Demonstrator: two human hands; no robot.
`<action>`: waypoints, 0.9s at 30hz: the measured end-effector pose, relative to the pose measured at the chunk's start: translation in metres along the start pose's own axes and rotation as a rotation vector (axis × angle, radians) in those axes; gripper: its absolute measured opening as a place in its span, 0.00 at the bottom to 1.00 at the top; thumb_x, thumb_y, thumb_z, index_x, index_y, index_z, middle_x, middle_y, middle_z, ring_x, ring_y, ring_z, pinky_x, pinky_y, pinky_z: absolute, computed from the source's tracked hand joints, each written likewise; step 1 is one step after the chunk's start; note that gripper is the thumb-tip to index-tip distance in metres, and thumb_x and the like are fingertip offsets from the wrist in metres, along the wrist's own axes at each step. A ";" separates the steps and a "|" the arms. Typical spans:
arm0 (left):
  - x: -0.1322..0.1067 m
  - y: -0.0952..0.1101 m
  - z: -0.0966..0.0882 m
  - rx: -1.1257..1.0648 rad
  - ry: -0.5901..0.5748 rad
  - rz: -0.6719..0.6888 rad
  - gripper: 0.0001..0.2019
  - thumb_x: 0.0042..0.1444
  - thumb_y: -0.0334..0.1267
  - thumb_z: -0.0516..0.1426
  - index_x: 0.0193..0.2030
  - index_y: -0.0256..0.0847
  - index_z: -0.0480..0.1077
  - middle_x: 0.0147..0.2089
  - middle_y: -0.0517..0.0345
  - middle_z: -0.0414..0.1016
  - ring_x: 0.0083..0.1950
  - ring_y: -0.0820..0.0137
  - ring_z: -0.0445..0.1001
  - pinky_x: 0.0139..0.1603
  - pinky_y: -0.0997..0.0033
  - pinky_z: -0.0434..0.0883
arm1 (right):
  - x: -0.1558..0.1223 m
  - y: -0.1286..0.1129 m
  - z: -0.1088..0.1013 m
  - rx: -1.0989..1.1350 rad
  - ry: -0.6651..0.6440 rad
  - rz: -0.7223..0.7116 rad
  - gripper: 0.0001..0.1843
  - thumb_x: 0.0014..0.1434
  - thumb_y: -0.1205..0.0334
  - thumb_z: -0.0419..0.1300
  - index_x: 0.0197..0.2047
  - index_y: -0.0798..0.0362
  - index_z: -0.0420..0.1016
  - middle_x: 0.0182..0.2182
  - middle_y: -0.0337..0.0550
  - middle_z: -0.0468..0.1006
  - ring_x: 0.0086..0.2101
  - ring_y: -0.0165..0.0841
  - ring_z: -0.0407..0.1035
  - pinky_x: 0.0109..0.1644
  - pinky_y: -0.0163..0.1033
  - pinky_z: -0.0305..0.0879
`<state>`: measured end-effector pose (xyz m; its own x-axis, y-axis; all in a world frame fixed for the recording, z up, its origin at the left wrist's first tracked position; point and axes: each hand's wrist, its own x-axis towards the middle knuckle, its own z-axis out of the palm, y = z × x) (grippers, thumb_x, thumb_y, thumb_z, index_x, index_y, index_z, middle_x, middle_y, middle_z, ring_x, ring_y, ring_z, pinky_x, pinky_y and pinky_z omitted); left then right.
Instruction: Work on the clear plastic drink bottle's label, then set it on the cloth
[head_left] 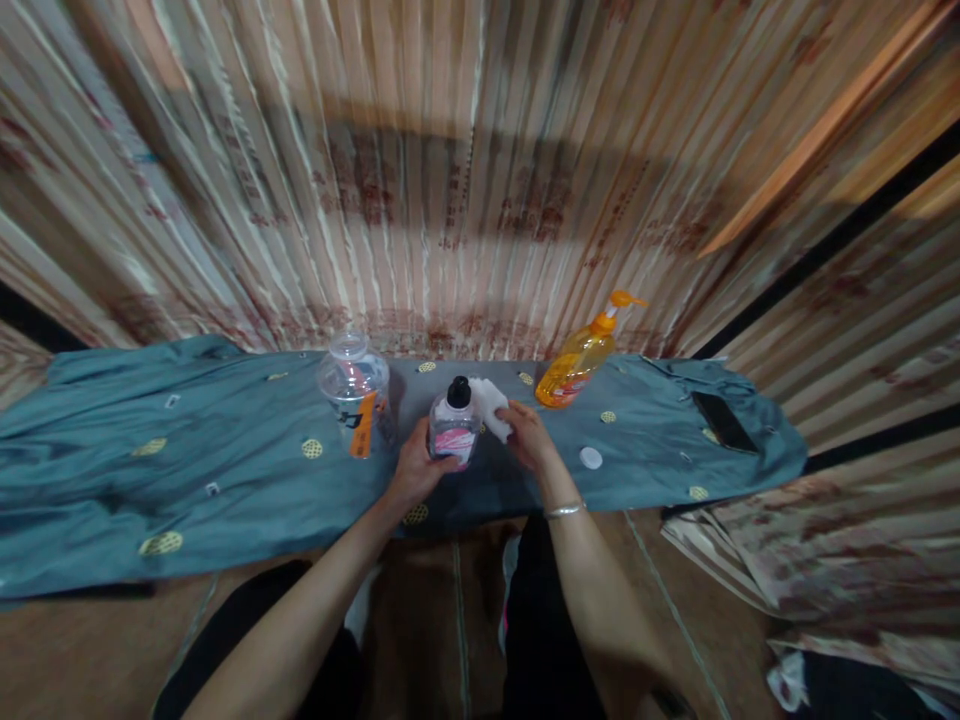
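Observation:
My left hand (421,466) is wrapped round the lower part of a clear bottle (452,442) with a black cap and a pink-and-white label. The bottle stands nearly upright in front of me. In my right hand (528,436) I pinch a white tissue or cloth (491,408), which lies close against the bottle's right side. Whether the two touch I cannot tell. Left of the bottle stands a large clear plastic jar (352,385) with an orange label. A tilted-looking pump bottle (577,368) of orange liquid is behind my right hand.
A teal patterned cloth (255,480) covers the narrow table. On its right part lie a round white disc (591,458) and a dark phone (723,422). A striped curtain (420,200) hangs right behind the table. Dark bars (840,240) slant at the right.

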<state>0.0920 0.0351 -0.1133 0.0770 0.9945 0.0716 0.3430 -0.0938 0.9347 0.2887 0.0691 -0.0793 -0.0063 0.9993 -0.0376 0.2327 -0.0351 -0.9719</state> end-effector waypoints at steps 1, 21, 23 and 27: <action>0.000 0.001 0.001 0.001 0.004 -0.004 0.20 0.60 0.46 0.57 0.56 0.38 0.67 0.55 0.49 0.73 0.52 0.64 0.75 0.52 0.54 0.76 | -0.003 -0.005 -0.001 0.086 0.000 -0.010 0.13 0.51 0.56 0.52 0.37 0.52 0.72 0.30 0.39 0.77 0.30 0.32 0.70 0.36 0.36 0.68; 0.010 0.001 0.015 0.094 0.196 0.182 0.23 0.59 0.46 0.57 0.59 0.40 0.65 0.61 0.47 0.69 0.59 0.59 0.71 0.59 0.47 0.72 | -0.062 -0.009 0.033 -0.289 0.241 -0.546 0.30 0.60 0.65 0.51 0.67 0.59 0.61 0.65 0.59 0.63 0.66 0.44 0.56 0.69 0.53 0.55; 0.005 0.002 0.017 0.098 0.195 0.214 0.24 0.59 0.47 0.58 0.60 0.40 0.64 0.63 0.46 0.67 0.61 0.58 0.70 0.60 0.46 0.71 | -0.059 0.009 0.040 -0.297 0.240 -0.486 0.31 0.59 0.66 0.50 0.66 0.64 0.60 0.64 0.63 0.65 0.64 0.45 0.59 0.67 0.53 0.58; -0.010 0.004 0.013 0.105 0.111 0.236 0.24 0.59 0.46 0.58 0.60 0.40 0.64 0.63 0.46 0.67 0.61 0.58 0.70 0.60 0.45 0.71 | -0.054 0.021 0.037 -0.221 0.161 -0.276 0.27 0.54 0.68 0.50 0.58 0.57 0.68 0.46 0.50 0.80 0.45 0.41 0.74 0.53 0.48 0.71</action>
<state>0.1049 0.0241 -0.1152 0.0652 0.9432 0.3258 0.4232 -0.3218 0.8470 0.2580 0.0135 -0.1065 0.0509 0.9608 0.2726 0.4478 0.2220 -0.8662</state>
